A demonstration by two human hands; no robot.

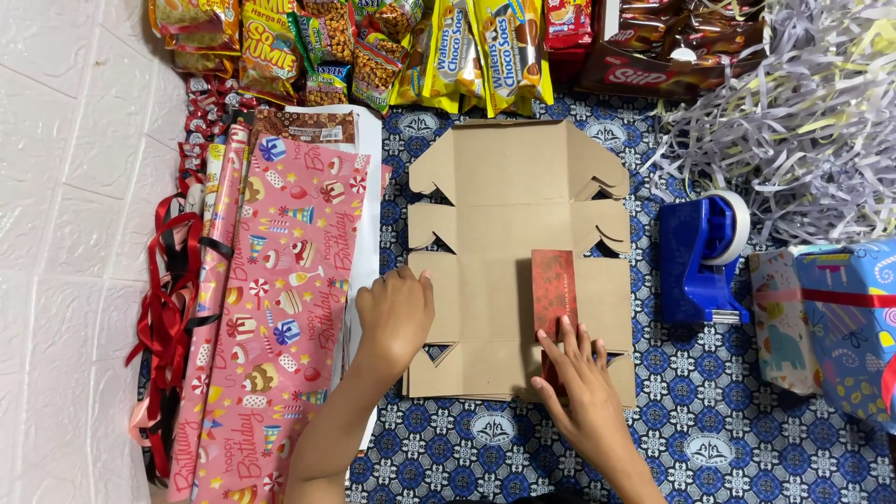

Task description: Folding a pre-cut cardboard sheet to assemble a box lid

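Observation:
A flat unfolded brown cardboard box blank (504,196) lies on a blue patterned cloth (709,373). My left hand (397,313) rests curled on the blank's left edge, fingers bent over it. My right hand (579,378) presses with spread fingers on the lower end of a small red patterned card (553,285) that lies on the cardboard's right half.
Pink birthday wrapping paper (280,308) and red ribbons (168,317) lie at the left. A blue tape dispenser (700,257) stands at the right, beside wrapped gift boxes (831,317). Snack packets (373,47) line the top, and shredded paper (803,112) fills the top right.

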